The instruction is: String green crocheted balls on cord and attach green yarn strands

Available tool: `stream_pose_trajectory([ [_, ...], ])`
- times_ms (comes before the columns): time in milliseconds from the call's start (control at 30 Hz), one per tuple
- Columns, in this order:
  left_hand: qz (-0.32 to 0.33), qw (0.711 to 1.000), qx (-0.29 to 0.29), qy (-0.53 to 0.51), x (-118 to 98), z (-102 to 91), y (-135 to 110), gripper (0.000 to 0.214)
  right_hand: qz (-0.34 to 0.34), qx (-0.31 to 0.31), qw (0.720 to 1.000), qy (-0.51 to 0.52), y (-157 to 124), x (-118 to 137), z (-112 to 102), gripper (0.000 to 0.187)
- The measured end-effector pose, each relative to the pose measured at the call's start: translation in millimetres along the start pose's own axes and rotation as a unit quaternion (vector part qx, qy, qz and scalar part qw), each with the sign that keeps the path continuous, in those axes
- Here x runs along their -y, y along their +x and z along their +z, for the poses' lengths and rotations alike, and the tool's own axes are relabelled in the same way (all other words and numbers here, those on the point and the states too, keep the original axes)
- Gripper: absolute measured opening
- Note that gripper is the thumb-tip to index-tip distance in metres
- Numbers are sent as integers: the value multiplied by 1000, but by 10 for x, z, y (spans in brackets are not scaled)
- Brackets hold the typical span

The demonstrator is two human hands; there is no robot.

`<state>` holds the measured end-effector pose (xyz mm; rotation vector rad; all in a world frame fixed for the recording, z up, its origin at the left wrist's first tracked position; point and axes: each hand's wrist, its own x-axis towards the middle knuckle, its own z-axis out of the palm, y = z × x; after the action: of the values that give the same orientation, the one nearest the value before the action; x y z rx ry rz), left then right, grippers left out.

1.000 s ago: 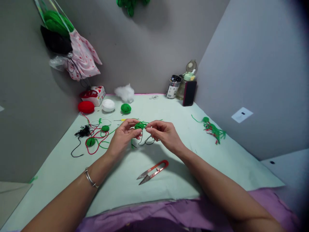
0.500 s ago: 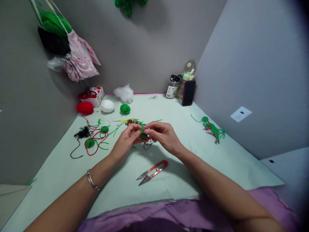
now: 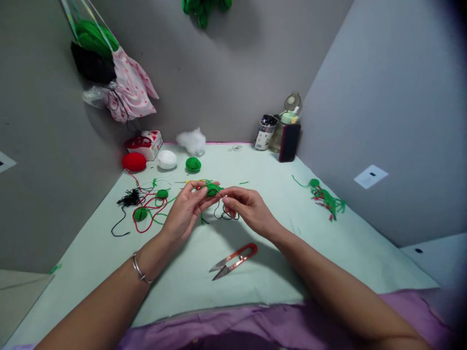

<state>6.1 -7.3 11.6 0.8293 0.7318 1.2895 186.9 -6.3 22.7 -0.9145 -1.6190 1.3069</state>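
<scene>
Yarn piece [image 3: 212,191] in left hand [image 3: 184,209], long axis roughly left-right.

Markings on the box [image 3: 155,142] and pen holder [image 3: 261,139] are unreadably small.

The one view looked out from the person's head, facing forward and steeply down over the table [image 3: 175,296] to the back wall [image 3: 255,63], with the right wall [image 3: 401,107] slanting along one side. The cloth [image 3: 204,323] lay closest, at the bottom edge; the snips [image 3: 233,265] came next. The left hand [image 3: 184,209] and right hand [image 3: 251,206] showed near mid-frame, at arm's reach, and the phone [image 3: 290,143] stood farther off.
</scene>
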Motion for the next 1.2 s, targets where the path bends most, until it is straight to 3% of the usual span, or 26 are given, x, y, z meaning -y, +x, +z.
stream_pose_trajectory([
  [500, 0, 1000, -1, 1, 21, -15, 5, 28, 50, 30, 997, -48, -27, 16, 59, 24],
  [1200, -38, 999, -17, -3, -26, -1, -16, 28, 22, 7, 999, -45, -11, -50, 40, 20],
])
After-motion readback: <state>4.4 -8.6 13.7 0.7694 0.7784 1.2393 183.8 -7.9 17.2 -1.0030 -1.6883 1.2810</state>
